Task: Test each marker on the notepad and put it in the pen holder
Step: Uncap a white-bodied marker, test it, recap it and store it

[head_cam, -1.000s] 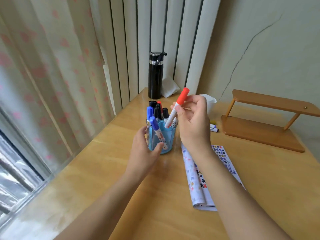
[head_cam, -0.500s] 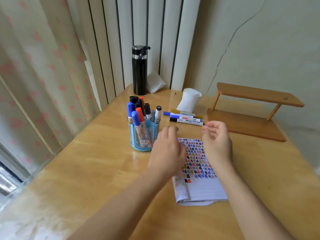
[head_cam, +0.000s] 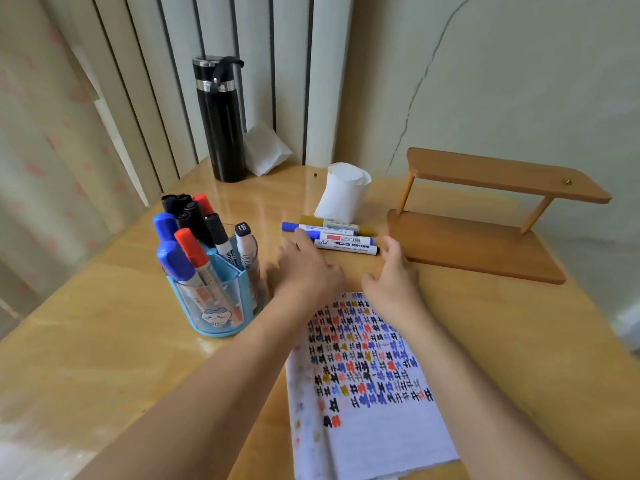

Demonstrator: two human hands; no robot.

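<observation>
**Supervisor:** Report status, nearest item first.

**Operator:** I read the notepad [head_cam: 377, 434] nearest, its page crowded with test marks; just past its far edge are the left hand [head_cam: 308, 271] and the right hand [head_cam: 393, 277], both with fingers loose and gripping nothing; left of the notepad stands the pen holder [head_cam: 214, 306], already packed with markers.

**Supervisor:** Remaining stock?

**Operator:** Three loose markers [head_cam: 343, 241] lie side by side beyond the notepad, at the fingertips of both hands; a paper cup [head_cam: 341, 197] stands farther still.

**Supervisor:** Hazards?

**Operator:** I judge two; a sweeping reach may roll the neighbouring markers away, since they lie touching; the crowded holder may tip if another marker is forced in.
</observation>
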